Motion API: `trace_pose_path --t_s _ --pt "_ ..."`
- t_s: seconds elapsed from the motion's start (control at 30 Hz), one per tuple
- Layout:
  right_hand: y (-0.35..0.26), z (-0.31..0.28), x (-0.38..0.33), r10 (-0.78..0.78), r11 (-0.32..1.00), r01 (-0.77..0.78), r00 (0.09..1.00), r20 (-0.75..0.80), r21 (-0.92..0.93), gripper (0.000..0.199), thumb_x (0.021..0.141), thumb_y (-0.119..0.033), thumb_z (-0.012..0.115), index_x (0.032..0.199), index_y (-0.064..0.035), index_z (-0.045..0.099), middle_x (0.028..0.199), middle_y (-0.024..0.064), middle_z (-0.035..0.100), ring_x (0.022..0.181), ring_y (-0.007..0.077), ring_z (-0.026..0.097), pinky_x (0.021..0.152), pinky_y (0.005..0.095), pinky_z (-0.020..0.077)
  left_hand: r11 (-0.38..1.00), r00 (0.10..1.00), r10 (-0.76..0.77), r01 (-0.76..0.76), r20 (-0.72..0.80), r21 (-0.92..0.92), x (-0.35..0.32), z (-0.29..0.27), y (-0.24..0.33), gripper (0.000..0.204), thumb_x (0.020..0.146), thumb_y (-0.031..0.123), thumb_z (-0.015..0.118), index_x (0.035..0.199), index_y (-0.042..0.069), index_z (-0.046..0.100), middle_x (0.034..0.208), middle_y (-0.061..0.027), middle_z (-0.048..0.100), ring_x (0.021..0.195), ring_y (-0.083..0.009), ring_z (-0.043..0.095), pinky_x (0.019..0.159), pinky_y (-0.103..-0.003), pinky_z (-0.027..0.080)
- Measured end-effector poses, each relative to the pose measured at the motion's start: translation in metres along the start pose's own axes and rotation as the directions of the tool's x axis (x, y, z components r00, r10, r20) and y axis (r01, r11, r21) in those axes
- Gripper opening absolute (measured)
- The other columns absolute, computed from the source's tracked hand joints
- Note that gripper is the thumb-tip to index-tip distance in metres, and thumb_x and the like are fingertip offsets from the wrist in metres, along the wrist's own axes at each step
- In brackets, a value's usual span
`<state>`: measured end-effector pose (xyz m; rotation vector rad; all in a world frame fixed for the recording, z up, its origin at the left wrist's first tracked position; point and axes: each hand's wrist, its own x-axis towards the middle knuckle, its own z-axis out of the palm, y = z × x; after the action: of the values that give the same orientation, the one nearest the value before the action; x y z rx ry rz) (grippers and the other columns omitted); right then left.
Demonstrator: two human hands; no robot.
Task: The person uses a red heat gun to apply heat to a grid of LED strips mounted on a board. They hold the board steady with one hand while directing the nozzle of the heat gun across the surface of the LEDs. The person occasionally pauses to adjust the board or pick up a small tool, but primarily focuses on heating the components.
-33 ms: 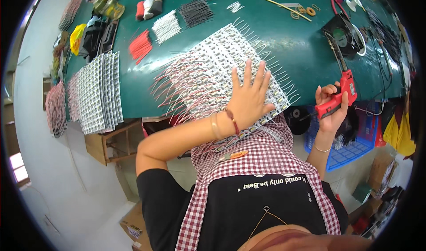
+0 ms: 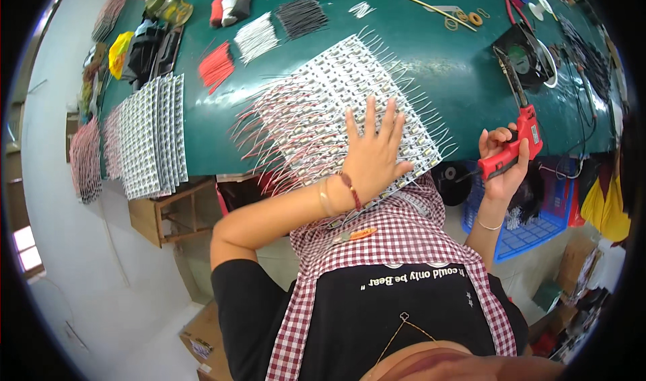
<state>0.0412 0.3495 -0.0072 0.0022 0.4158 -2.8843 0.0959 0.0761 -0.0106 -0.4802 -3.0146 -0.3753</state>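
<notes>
In the head view, the left hand is lying open, palm down, fingers spread, pressing on a white panel of small parts and grasping nothing. The panel is resting aslant on the green table, its near side overhanging the edge toward the checked apron; thin wires are sticking out along two sides. The right hand is grasping a red gun-shaped tool, fingers curling around its handle. The tool's slim barrel is pointing up to a black container; whether they are touching, I cannot tell.

Beyond the panel, red wires, white wires and black wires are lying in separate bunches. Stacked panels are leaning out over the table's edge at left. Below, a wooden drawer unit is standing at left, and a blue crate is sitting at right.
</notes>
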Motion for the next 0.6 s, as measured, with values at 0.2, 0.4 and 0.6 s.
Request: trace_pose_path --t_s 0.2,0.4,0.6 --pt "0.009 0.019 0.014 0.090 0.996 -0.090 0.994 0.058 0.002 0.030 0.095 -0.023 0.059 0.117 -0.0048 0.048 0.097 0.0086 0.052 0.099 0.0219 0.054 0.110 0.0545 0.0352 0.973 0.973 -0.229 0.228 -0.042 -0.035 -0.053 0.012 0.010 0.089 0.083 0.054 0.060 0.143 -0.007 0.035 0.155 -0.0260 0.021 0.144 -0.0472 0.013 0.112 -0.065 0.010" --pt "0.014 0.025 0.022 0.138 0.990 -0.135 0.987 0.079 -0.043 0.029 0.095 -0.023 0.059 0.116 -0.0054 0.048 0.097 0.0079 0.052 0.099 0.0213 0.055 0.110 0.0544 0.0361 0.986 0.950 -0.157 0.165 0.269 -0.007 -0.081 -0.049 0.003 0.073 0.087 0.048 0.058 0.133 -0.007 0.048 0.148 -0.0242 0.036 0.143 -0.0331 0.027 0.115 -0.056 0.018" --pt "0.030 0.035 0.035 0.167 0.986 -0.165 0.982 0.085 -0.036 0.029 0.095 -0.024 0.059 0.115 -0.0058 0.049 0.097 0.0079 0.053 0.099 0.0213 0.055 0.110 0.0543 0.0368 0.997 0.967 -0.077 0.079 -0.244 -0.001 0.020 -0.012 -0.032 0.064 0.093 0.039 0.053 0.137 -0.007 0.044 0.149 -0.0236 0.035 0.141 -0.0372 0.029 0.114 -0.049 0.025"
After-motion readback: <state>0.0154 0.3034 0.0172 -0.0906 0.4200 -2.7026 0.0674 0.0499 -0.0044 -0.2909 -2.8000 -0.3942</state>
